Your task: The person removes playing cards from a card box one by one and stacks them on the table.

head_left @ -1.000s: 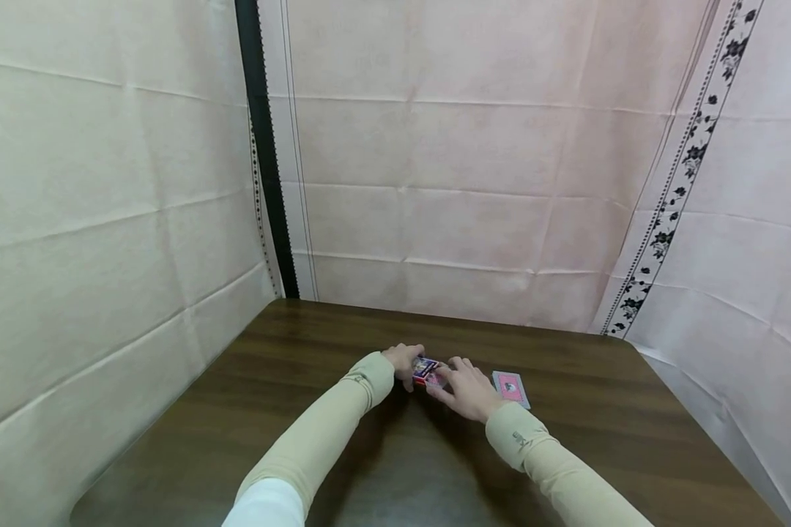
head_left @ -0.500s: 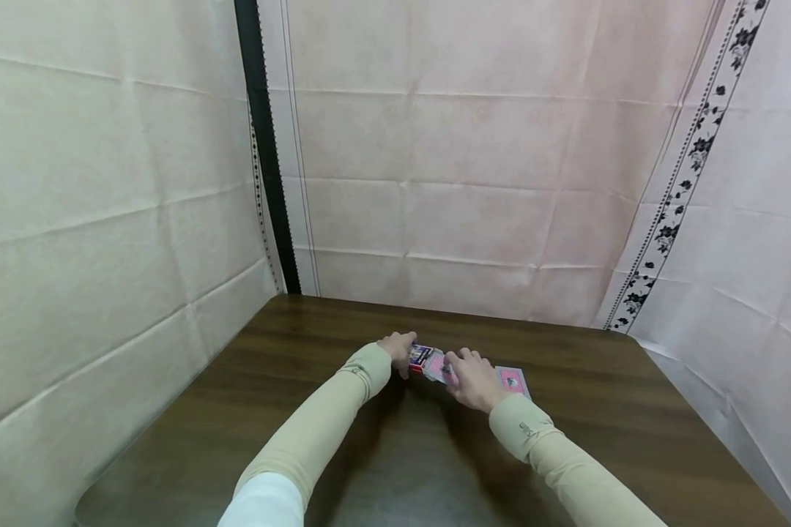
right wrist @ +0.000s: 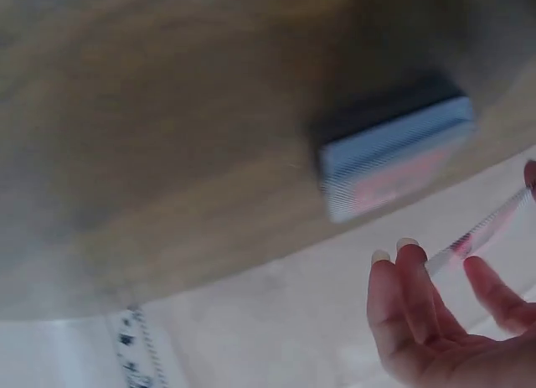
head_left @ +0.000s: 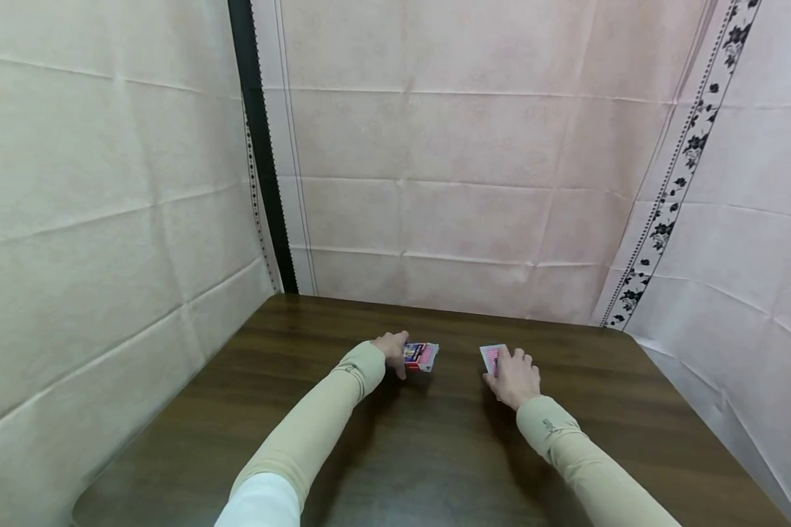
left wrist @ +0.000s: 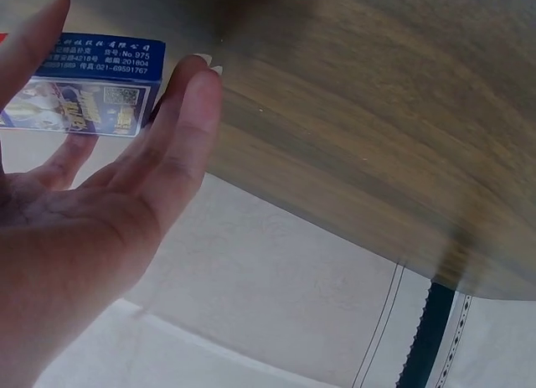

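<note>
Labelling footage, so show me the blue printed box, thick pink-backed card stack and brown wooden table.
Blue printed box [left wrist: 102,69]: left wrist view, white-lettered side.
Thick pink-backed card stack [right wrist: 398,177]: right wrist view, pink face.
Brown wooden table [head_left: 435,443]: head view, bare top.

Card box [left wrist: 92,85]: legible print
The blue side panel [left wrist: 110,58] of the card box carries white print: "有限公司" ends the top row; "No 975" stands in the row below; "4218号" and "201804" follow one row lower; "021-69591767" closes the bottom row. Left ends of these rows are partly covered. The adjoining picture face [left wrist: 84,107] of the card box bears a QR code [left wrist: 121,95]; its stylised lettering is not legible. Right of the card box, a dark mark [head_left: 548,424] on the right cuff [head_left: 542,411] is too small to read.
</note>
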### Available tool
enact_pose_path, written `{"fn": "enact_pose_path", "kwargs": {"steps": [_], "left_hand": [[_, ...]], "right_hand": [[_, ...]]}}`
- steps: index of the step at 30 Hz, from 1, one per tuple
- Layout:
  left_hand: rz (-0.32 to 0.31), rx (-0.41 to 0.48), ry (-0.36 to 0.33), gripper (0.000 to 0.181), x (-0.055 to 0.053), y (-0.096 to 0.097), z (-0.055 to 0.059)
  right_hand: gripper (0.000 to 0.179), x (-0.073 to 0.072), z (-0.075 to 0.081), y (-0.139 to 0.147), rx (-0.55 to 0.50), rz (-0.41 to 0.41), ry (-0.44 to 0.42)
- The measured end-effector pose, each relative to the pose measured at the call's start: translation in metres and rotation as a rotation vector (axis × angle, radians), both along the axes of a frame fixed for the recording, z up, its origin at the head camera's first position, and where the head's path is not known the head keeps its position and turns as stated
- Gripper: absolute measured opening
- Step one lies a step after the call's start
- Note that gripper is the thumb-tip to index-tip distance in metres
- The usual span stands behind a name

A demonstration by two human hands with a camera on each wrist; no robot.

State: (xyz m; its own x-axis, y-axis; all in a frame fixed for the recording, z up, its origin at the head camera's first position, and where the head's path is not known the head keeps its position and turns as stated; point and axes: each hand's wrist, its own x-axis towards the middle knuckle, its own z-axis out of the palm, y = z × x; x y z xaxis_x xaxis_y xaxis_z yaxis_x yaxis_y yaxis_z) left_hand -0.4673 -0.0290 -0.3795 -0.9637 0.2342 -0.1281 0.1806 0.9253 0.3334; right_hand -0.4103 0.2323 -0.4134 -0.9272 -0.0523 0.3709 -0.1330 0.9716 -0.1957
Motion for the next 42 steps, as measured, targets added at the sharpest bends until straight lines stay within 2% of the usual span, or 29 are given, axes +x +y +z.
{"fn": "enact_pose_path", "kwargs": {"steps": [2, 3, 8, 9, 10, 16, 28, 33, 35, 37, 40, 42], "left_hand": [[-0.004, -0.003, -0.007, 0.069, 0.000, 0.000, 0.000], [-0.010, -0.006, -0.001, 0.071, -0.005, 0.000, -0.005], [-0.015, -0.004, -0.017, 0.073, 0.001, -0.001, -0.003], [-0.015, -0.003, -0.018, 0.073, 0.001, -0.001, -0.003], [-0.010, 0.001, -0.028, 0.071, 0.008, -0.001, 0.003], [-0.002, 0.003, -0.023, 0.067, 0.010, -0.003, 0.007], [0.002, 0.004, -0.057, 0.069, 0.008, -0.002, 0.008], [-0.010, -0.002, -0.052, 0.069, 0.009, 0.001, 0.010], [-0.017, -0.004, -0.051, 0.069, 0.011, 0.002, 0.011], [-0.023, -0.001, -0.053, 0.068, 0.012, 0.002, 0.011], [-0.025, -0.001, -0.056, 0.068, 0.013, 0.004, 0.011], [-0.024, -0.002, -0.050, 0.067, 0.015, 0.006, 0.012]], "right_hand": [[0.054, -0.002, -0.002, 0.006, -0.037, -0.050, -0.029], [0.055, -0.001, -0.003, 0.008, -0.050, -0.074, -0.041], [0.057, 0.001, -0.009, 0.013, -0.069, -0.156, -0.078], [0.057, 0.001, -0.010, 0.014, -0.067, -0.159, -0.086], [0.057, 0.001, -0.011, 0.014, -0.065, -0.159, -0.092], [0.059, 0.000, -0.013, 0.014, -0.053, -0.137, -0.128], [0.059, 0.003, -0.013, 0.012, -0.009, -0.132, -0.166], [0.060, 0.003, -0.014, 0.014, -0.040, -0.128, -0.149], [0.056, 0.002, -0.013, 0.014, -0.070, -0.111, -0.098], [0.053, 0.003, -0.009, 0.010, -0.097, -0.059, -0.028], [0.050, 0.007, 0.002, -0.005, -0.137, 0.099, 0.038], [0.055, 0.012, 0.012, -0.020, -0.154, 0.230, 0.028]]}}
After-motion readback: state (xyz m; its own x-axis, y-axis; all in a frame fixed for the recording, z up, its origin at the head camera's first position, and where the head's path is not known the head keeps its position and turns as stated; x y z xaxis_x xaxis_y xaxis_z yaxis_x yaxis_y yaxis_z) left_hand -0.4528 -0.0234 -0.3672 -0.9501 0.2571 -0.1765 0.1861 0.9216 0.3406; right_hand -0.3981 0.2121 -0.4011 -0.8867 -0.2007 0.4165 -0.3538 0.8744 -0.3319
